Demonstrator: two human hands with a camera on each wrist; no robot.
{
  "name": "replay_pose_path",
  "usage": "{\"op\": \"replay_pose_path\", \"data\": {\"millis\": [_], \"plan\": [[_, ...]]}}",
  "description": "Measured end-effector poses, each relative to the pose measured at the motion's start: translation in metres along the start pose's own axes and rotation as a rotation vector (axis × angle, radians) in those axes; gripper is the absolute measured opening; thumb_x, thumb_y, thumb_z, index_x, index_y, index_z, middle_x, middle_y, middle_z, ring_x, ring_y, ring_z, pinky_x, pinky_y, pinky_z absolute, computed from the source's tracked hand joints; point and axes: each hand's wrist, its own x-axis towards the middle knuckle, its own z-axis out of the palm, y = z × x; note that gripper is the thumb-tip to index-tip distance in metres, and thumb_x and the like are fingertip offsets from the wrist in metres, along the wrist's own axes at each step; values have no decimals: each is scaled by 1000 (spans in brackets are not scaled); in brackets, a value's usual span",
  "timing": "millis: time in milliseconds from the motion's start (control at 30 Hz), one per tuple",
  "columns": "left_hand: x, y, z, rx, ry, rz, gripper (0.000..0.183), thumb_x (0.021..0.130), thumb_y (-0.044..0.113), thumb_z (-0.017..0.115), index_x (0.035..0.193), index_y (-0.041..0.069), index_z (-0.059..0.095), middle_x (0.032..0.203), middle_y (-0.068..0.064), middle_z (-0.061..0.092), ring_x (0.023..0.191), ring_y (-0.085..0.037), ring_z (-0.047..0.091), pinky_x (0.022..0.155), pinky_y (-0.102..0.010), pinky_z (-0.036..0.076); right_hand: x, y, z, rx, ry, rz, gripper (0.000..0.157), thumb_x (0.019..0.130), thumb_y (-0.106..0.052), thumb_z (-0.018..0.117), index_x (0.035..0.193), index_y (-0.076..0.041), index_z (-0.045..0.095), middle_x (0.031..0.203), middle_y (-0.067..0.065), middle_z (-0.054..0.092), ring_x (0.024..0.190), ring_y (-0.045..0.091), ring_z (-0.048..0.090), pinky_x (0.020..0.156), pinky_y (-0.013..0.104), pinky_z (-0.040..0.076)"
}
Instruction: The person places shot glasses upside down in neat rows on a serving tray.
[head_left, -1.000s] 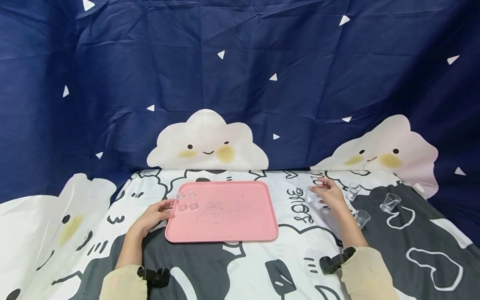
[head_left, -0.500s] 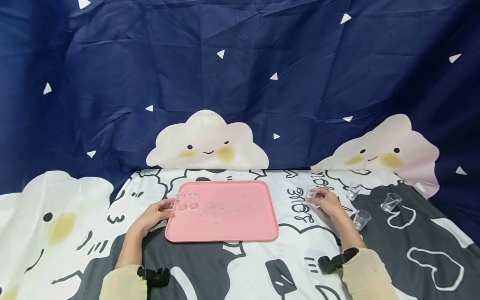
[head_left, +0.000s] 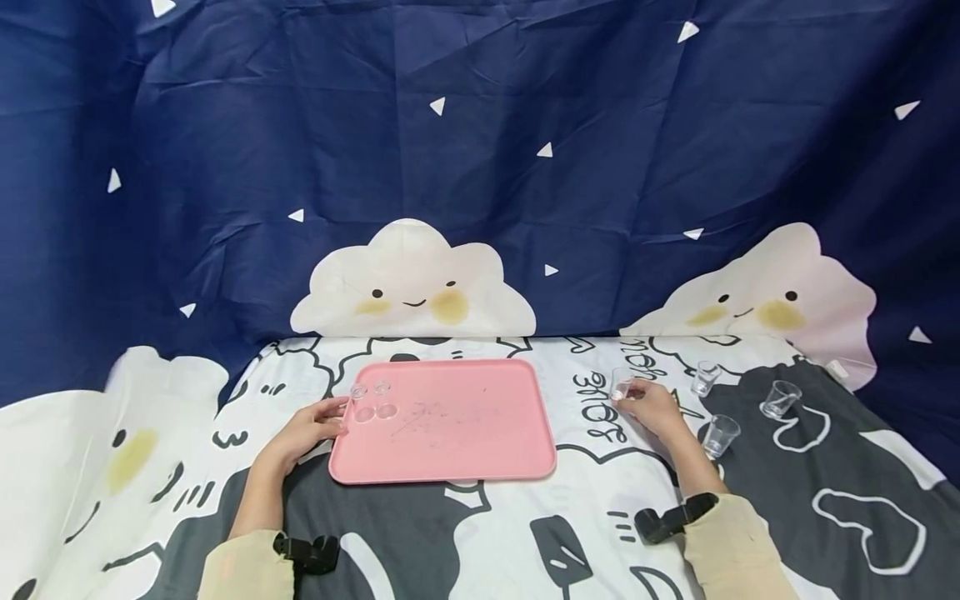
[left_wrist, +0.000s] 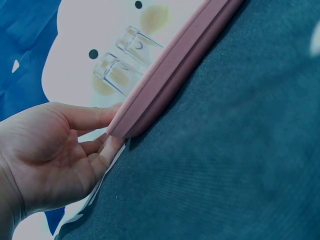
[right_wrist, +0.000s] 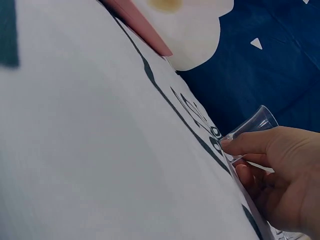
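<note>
My left hand [head_left: 306,435] grips the left edge of a pink tray [head_left: 465,450]; in the left wrist view its thumb lies on the rim, with fingers underneath. Two clear small cups stand upside down at the tray's left side, one cup [left_wrist: 115,74] nearer this hand and another cup [left_wrist: 137,47] beyond it. Right of the tray, my right hand [head_left: 651,407] pinches a clear shot cup [right_wrist: 257,121] low on its side, between thumb and fingers. That cup is upright, its wide rim up; whether its base touches the cloth I cannot tell.
More clear cups stand right of my right hand: one cup [head_left: 705,378] behind, one cup [head_left: 722,436] beside the forearm, one cup [head_left: 781,400] farther right. A patterned cloth [head_left: 525,533] covers the table, and a dark blue curtain [head_left: 480,167] hangs behind.
My right hand has come down and taken hold of the clear cup near its base. The left hand and the tray have stayed in place.
</note>
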Motion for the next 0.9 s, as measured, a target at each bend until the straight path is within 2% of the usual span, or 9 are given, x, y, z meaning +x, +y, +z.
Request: {"op": "replay_pose_path", "data": {"millis": [200,300,533,667,900], "plan": [[0,-1,0,-5,0,-11,57,86,7,59,136,-7,35,126,-28,45,106,-31,52,89,-42,41,1,-1,-1,-46,5,-3,41,79,-17,68,110,7,57,104,22,57,85,28,55,64,30,48],[-1,0,1,-11,0,-11,56,86,6,59,136,-7,35,126,-28,45,105,-31,52,89,-42,41,1,-1,-1,-52,11,-15,40,79,-17,69,109,7,58,101,21,58,83,28,55,63,30,48],[-1,1,1,-13,-2,-8,56,86,5,58,136,-8,35,126,-28,45,105,-31,52,88,-41,42,-1,-4,-1,-18,2,-14,41,78,-17,69,108,8,58,103,24,58,81,28,57,62,30,49],[-1,1,1,-7,6,-2,56,86,4,58,135,-8,36,125,-28,45,104,-31,52,88,-41,42,-1,-12,-3,-9,-14,-37,42,79,-20,69,109,7,59,104,24,59,81,28,59,62,31,48],[-1,2,1,-3,7,9,55,86,5,59,135,-8,36,125,-28,46,104,-31,52,87,-40,43,-4,-36,-6,-4,-6,-121,35,81,-21,67,106,3,62,94,17,62,81,27,58,66,34,43]]}}
